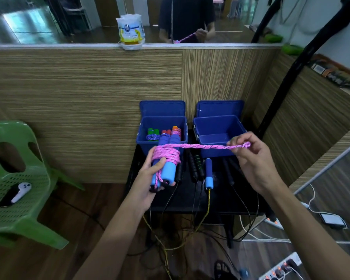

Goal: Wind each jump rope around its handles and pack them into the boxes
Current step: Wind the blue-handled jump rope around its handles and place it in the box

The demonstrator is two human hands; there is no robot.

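My left hand (pixel 150 176) grips a pair of blue foam handles (pixel 168 170) with pink rope (pixel 168 154) wound around them. A twisted doubled length of that pink rope stretches right to my right hand (pixel 249 158), which pinches its looped end. Behind stand two open blue boxes: the left box (pixel 141 138) holds several wound ropes with green, red and orange handles; the right box (pixel 218 138) shows only its bare floor. On the black table (pixel 220 199) lie a blue-handled rope with yellow cord (pixel 209 174) and black-handled ropes (pixel 196 164).
A green plastic chair (pixel 18 178) at the left carries a white controller (pixel 20 191) and a black object. Cords hang from the table's front edge to the wooden floor. A wood-panelled wall rises behind the boxes. A power strip (pixel 281 267) and phone (pixel 331 219) lie at lower right.
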